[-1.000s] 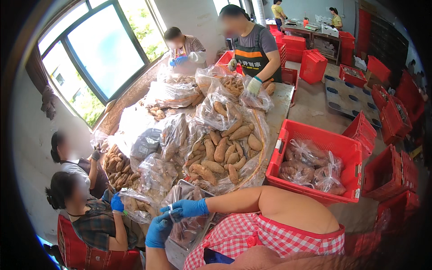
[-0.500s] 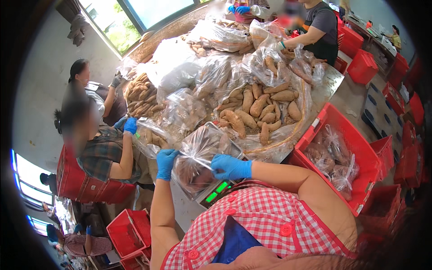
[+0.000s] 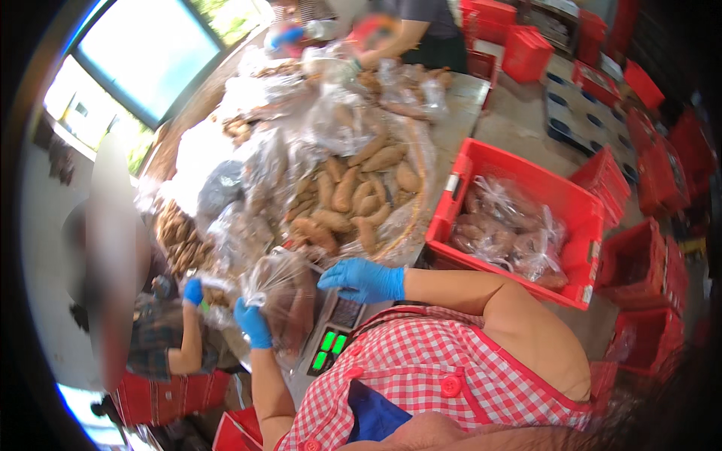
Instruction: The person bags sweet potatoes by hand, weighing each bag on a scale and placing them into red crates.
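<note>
My left hand (image 3: pixel 253 323), in a blue glove, grips the gathered top of a clear plastic bag (image 3: pixel 289 308) of brown tubers. My right hand (image 3: pixel 361 280), also gloved, is closed at the bag's stretched upper end. The bag is over a scale (image 3: pixel 327 349) with green displays, partly hidden behind it. Just beyond lie loose tubers (image 3: pixel 342 192), like sweet potatoes, on crumpled plastic.
A red crate (image 3: pixel 444 225) of bagged tubers stands at my right, with more red crates (image 3: pixel 639 338) beyond and a pallet (image 3: pixel 571 120) on the floor. A blurred co-worker (image 3: pixel 165 338) is at left; others (image 3: pixel 406 34) work across the table.
My view has swung about. Since half a second ago the bag has shifted left and toward me with my hands, uncovering more of the scale's keypad.
</note>
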{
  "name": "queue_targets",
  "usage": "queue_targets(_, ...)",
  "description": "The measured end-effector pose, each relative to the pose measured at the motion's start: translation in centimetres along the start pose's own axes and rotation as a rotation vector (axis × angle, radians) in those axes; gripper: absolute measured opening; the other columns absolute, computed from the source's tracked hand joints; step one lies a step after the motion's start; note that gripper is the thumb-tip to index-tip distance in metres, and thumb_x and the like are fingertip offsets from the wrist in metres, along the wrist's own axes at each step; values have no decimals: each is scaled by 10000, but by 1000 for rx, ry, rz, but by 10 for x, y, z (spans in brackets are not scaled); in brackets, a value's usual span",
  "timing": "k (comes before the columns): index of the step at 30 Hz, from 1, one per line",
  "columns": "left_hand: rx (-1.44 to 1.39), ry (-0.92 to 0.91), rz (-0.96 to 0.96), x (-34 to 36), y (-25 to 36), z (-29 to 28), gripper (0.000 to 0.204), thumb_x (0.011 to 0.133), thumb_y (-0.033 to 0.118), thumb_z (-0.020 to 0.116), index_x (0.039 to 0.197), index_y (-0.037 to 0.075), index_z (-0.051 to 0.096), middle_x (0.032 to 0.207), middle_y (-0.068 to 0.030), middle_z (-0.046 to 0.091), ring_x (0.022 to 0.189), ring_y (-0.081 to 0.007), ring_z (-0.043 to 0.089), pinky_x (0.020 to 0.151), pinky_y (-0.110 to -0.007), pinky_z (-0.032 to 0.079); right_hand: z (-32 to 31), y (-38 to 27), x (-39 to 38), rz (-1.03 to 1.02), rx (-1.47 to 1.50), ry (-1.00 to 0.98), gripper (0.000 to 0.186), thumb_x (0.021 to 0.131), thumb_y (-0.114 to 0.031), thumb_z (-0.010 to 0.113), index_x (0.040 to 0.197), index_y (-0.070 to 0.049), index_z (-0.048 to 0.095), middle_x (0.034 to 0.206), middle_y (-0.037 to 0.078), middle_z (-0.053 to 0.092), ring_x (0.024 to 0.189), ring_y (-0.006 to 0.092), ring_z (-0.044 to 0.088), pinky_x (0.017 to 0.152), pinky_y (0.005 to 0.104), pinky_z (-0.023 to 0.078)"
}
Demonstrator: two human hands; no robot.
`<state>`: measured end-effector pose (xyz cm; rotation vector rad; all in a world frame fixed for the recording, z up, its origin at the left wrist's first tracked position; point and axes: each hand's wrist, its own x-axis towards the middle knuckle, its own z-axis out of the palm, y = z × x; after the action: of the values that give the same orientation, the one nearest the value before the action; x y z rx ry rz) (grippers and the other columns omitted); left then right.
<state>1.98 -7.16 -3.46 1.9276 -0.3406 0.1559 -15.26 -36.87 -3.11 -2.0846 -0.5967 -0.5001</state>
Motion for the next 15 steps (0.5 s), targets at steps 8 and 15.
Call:
queue_targets(8,-228,-303,-12,-31,151,119,169,724,-15,538,848,-29,652,776,-52,649,694,-129,595,662,-244,472,-112,53,-245,1087,736,970,193,877,-126,583,1026,-42,672,940,48,684,842,177,619,811,304,502)
queue_targets(15,-145,-822,326,-43,209,314,90,701,42,538,737,24,618,681,-2,601,605,-89,529,540,-245,405,-147,54,-381,1064,774,1532,175,859,-124,584,991,-32,653,850,25,642,771,136,585,730,260,475)
